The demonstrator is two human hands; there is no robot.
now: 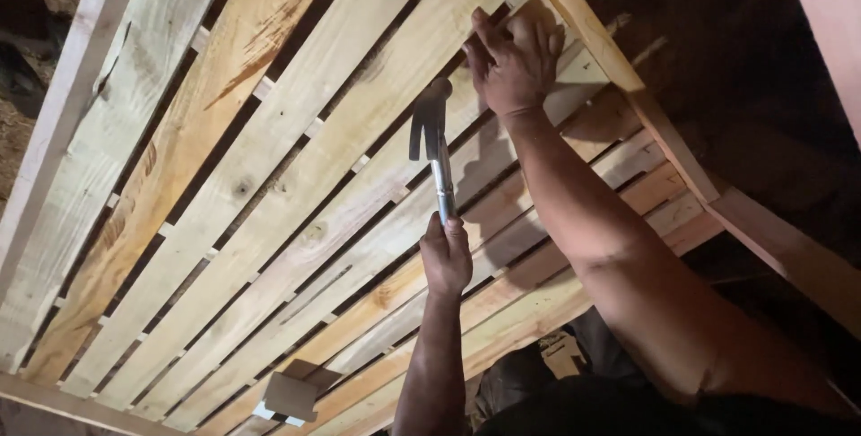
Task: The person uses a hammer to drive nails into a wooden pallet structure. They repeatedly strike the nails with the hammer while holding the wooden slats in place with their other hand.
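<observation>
Nearest, the left hand [446, 261] is wrapped tight around a hammer [435, 144] handle, shaft pointing up and away, head just below-left of the right hand [513, 59]. That farther hand pinches something at a slat [395, 68] of the wooden pallet frame [619, 68]; what it pinches is too small to make out.

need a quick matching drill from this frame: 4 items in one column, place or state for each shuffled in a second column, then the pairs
Items:
1. hammer
2. right hand
3. left hand
4. wooden block

Places or states:
A. lies at the lower edge of the slats
B. pinching at a slat near the frame's upper edge
C. gripped by its metal handle, head up
D. wrapped around the hammer handle

Pairs: 1-C, 2-B, 3-D, 4-A
</observation>
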